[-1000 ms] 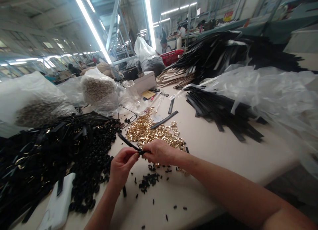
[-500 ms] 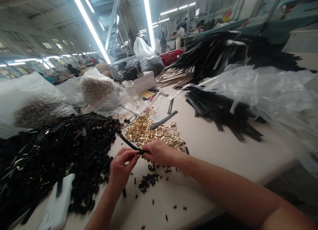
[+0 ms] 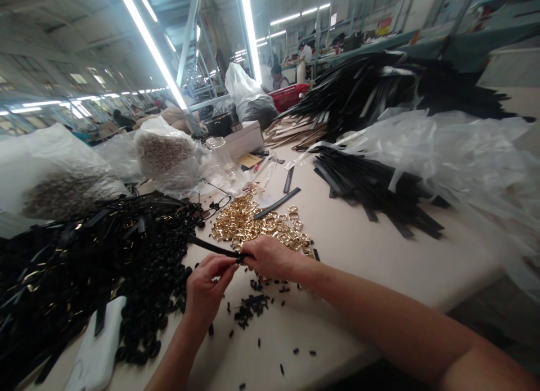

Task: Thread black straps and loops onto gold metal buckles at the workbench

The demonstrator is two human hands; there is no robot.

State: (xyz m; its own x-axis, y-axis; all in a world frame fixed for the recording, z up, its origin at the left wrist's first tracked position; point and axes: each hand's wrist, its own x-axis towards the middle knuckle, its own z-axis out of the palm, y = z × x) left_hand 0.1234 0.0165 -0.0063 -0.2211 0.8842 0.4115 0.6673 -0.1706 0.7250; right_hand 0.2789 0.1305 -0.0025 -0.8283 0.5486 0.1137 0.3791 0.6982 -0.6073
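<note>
Between my two hands is a narrow black strap (image 3: 215,248), its free end reaching left over the table. My left hand (image 3: 210,279) pinches it between thumb and fingertips. Closed around the strap's other end, my right hand (image 3: 269,257) meets the left fingertips, and the grip itself is partly hidden. Gold buckles (image 3: 240,219) lie heaped just beyond my hands. Small black loops (image 3: 252,309) are scattered on the table below them. To the left is a large pile of black straps and loops (image 3: 139,273), some straps with gold buckles.
Black strips (image 3: 371,191) fan out at the right beside clear plastic sheeting (image 3: 455,154). Filled plastic bags (image 3: 164,152) stand at the back left. A white board (image 3: 99,346) lies front left. Glasses (image 3: 217,205) and a clear jar (image 3: 219,152) sit behind the buckles.
The strap's free end has swung left and a little lower, so it now lies flatter. Both hands keep their grip in nearly the same place.
</note>
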